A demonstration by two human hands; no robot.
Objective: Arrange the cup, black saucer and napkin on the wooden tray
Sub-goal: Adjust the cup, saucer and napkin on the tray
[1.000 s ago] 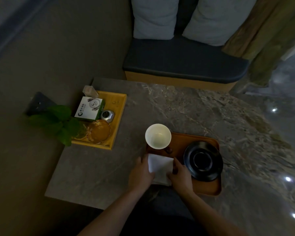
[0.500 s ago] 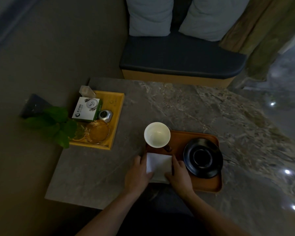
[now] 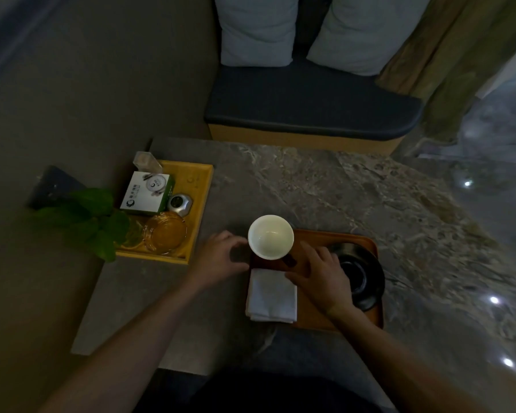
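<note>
Resting on the wooden tray (image 3: 367,318) at lower centre of the frame: white cup (image 3: 270,236) at its upper-left corner, folded white napkin (image 3: 271,295) along its left edge below the cup, black saucer (image 3: 362,278) on its right side, rim overhanging the tray's right edge. Left hand (image 3: 221,254), just left of the cup, fingers curled loosely and spread, holding nothing; contact with the cup cannot be told. Right hand (image 3: 320,272) between cup and saucer, fingers splayed wide, empty, covering part of the saucer's left rim; thumb near the napkin's upper-right corner. Marble table (image 3: 355,189) carries the tray. Yellow tray (image 3: 198,210), left of centre, holds a white-green box (image 3: 148,192), a glass ashtray (image 3: 164,232) and a small silver object (image 3: 179,204). Green plant leaves (image 3: 87,216) overlap its left side.
</note>
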